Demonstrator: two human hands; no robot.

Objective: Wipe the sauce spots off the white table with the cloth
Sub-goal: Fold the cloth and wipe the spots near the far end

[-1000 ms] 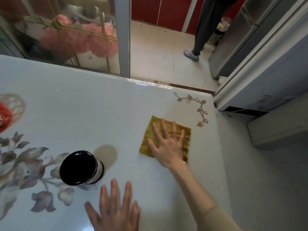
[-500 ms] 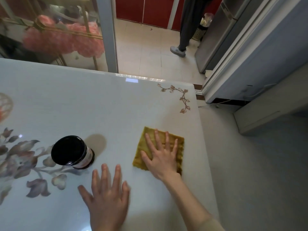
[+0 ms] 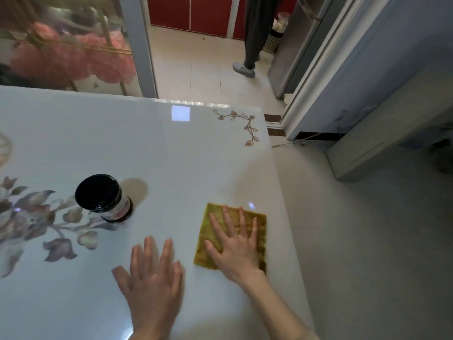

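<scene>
Fingers [image 3: 229, 224] are spread flat on both hands. A black-lidded glass jar [image 3: 103, 196] is stood leftmost on the glossy white surface [image 3: 171, 155], the blurred left hand [image 3: 152, 283] held nearby; the square mustard-yellow cloth [image 3: 261, 244] is pressed under the right hand [image 3: 235, 251] near the right edge.
</scene>
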